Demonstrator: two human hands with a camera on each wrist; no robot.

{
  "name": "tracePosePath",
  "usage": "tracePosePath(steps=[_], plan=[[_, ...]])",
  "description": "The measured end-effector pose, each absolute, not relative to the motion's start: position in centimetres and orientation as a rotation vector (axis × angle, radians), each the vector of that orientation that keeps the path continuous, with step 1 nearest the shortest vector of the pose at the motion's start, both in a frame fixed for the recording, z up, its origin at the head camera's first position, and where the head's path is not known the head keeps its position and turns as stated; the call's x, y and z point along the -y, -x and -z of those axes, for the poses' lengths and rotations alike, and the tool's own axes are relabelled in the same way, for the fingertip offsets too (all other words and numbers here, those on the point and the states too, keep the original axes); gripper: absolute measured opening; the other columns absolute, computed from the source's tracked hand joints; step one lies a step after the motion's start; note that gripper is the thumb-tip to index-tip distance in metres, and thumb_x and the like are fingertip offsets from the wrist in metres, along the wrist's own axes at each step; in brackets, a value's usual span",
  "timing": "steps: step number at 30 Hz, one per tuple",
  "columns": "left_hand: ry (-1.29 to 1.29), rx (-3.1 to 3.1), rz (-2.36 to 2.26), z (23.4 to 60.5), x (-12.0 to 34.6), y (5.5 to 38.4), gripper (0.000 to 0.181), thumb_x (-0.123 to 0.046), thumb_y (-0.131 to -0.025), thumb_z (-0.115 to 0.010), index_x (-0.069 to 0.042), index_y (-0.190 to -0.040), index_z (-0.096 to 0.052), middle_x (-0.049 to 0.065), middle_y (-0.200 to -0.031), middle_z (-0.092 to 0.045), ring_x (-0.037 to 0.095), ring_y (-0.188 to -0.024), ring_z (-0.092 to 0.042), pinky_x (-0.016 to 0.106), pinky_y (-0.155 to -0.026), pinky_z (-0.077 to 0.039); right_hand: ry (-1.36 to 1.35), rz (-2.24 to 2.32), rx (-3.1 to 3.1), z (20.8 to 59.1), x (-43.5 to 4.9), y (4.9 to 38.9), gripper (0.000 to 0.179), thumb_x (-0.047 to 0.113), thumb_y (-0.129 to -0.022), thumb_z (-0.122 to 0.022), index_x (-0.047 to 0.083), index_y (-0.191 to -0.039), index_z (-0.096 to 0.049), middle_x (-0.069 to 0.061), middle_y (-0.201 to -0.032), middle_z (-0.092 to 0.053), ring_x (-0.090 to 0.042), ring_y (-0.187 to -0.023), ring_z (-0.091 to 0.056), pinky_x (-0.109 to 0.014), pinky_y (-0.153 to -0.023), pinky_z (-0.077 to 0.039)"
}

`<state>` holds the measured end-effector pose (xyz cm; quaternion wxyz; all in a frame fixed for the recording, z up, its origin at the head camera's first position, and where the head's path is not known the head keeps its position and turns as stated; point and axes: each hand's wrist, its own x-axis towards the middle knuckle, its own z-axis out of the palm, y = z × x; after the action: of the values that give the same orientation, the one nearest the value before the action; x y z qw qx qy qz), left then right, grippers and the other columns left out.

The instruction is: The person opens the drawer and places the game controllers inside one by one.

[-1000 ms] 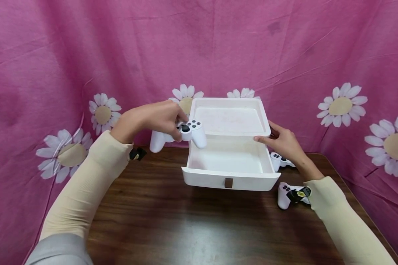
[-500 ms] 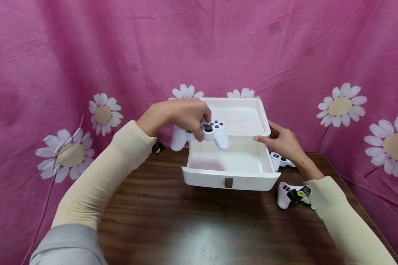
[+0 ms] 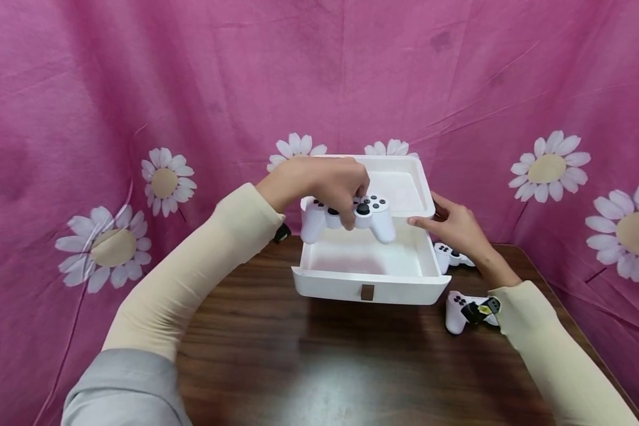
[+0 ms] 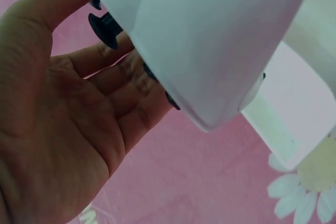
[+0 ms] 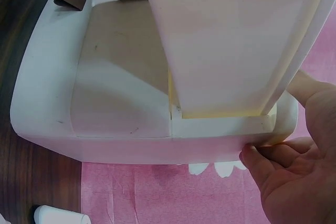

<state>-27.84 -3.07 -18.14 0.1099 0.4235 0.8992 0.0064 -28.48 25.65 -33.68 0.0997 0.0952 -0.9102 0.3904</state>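
My left hand (image 3: 327, 180) holds a white game controller (image 3: 381, 226) by its middle, above the pulled-out drawer (image 3: 325, 287) of a white storage box (image 3: 423, 204). In the left wrist view the controller (image 4: 205, 45) hangs near the palm, its black thumbstick beside the fingers. The drawer has a small brown pull tab on its front, and its visible floor is bare. My right hand (image 3: 455, 228) grips the box at its right side, thumb on the front edge. In the right wrist view the fingers of that right hand (image 5: 294, 171) are partly hidden behind the box.
Two more white controllers lie right of the box: one controller (image 3: 443, 257) close to its side, another controller (image 3: 455, 313) nearer, partly covered by the wrist strap (image 3: 479, 310). A brown wooden table (image 3: 255, 343) bears everything. A pink flowered cloth (image 3: 234, 89) hangs behind.
My left hand has carried the controller rightward, from beside the box's left edge to over the open drawer. My right hand has stayed on the box.
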Motion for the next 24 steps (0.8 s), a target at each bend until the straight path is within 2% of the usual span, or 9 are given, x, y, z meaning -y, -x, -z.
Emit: tracePosePath(steps=[11,17,24], plan=[[-1.219,-2.609,0.087,19.4,0.1,28.1,0.03,-0.028,-0.069,-0.084,-0.014,-0.087,-0.065,-0.003,-0.077,-0.062,0.011,-0.066,-0.06,0.024,-0.06,-0.051,-0.278,-1.169,2.697,33.7,-25.6,28.4,0.09,0.056,-0.079,-0.075,0.025,-0.153,-0.035,-0.013,-0.138,-0.059,-0.025,-0.117,-0.062,-0.014,-0.074,-0.053],[-1.223,-2.562,0.13,20.5,-0.9,28.1,0.032,-0.032,-0.072,-0.083,-0.013,-0.091,-0.066,-0.003,-0.081,-0.064,0.009,-0.069,-0.061,0.022,-0.063,-0.051,-0.26,-1.168,2.703,33.8,-25.6,28.4,0.091,0.058,-0.078,-0.074,0.025,-0.153,-0.034,-0.012,-0.137,-0.059,-0.025,-0.116,-0.062,-0.012,-0.072,-0.052],[-1.18,-2.525,0.166,21.5,-1.7,28.2,0.038,-0.035,-0.076,-0.082,-0.013,-0.099,-0.063,-0.001,-0.092,-0.065,0.011,-0.077,-0.062,0.023,-0.068,-0.052,-0.264,-1.192,2.71,33.9,-25.7,28.5,0.092,0.059,-0.079,-0.073,0.025,-0.154,-0.033,-0.012,-0.139,-0.058,-0.026,-0.115,-0.063,-0.017,-0.073,-0.055]])
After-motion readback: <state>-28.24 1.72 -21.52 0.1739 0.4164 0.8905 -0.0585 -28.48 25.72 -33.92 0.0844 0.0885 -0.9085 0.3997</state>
